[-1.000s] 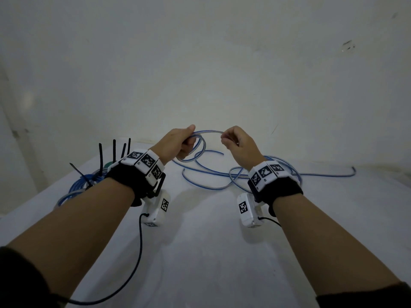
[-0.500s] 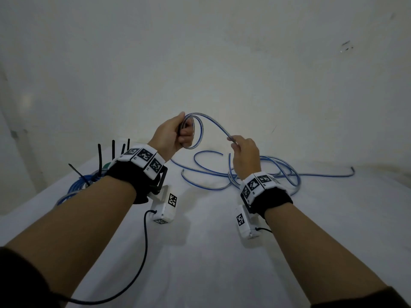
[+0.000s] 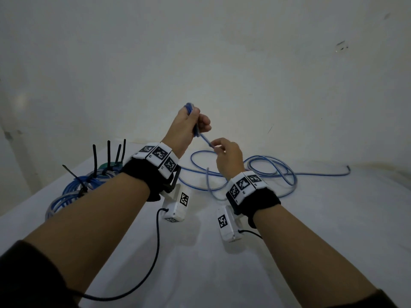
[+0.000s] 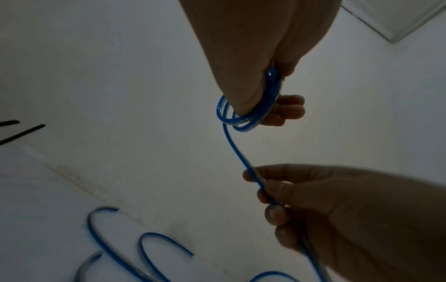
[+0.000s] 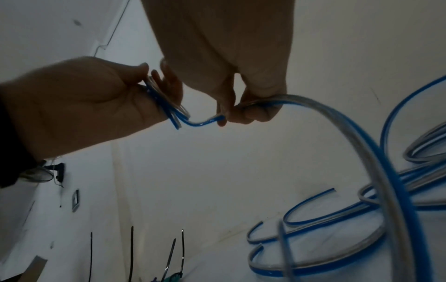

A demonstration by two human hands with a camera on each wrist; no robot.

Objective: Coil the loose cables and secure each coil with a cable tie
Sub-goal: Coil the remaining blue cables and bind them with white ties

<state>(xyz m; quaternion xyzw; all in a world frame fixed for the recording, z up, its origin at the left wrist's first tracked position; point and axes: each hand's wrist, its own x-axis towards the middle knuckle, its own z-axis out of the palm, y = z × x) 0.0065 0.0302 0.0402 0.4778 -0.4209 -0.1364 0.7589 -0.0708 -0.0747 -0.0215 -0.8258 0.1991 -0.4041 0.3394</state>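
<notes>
Head view: blue cable (image 3: pixel 270 174) sprawls in loose loops on white table (image 3: pixel 311 230), centre-right, one strand rising to both hands. Left hand (image 3: pixel 186 125) raised, grip curled round a small coil of a few turns. Right hand (image 3: pixel 229 156) just below-right, grip pinching the strand between thumb and fingers. Far left: finished blue coils (image 3: pixel 73 192) with black cable ties (image 3: pixel 109 156) sticking up

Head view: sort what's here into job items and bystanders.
In the job:
left hand, holding the small coil
right hand, pinching the blue cable
black cable ties
tied blue coils

Just there:
wrist cameras
black lead
white table
</notes>
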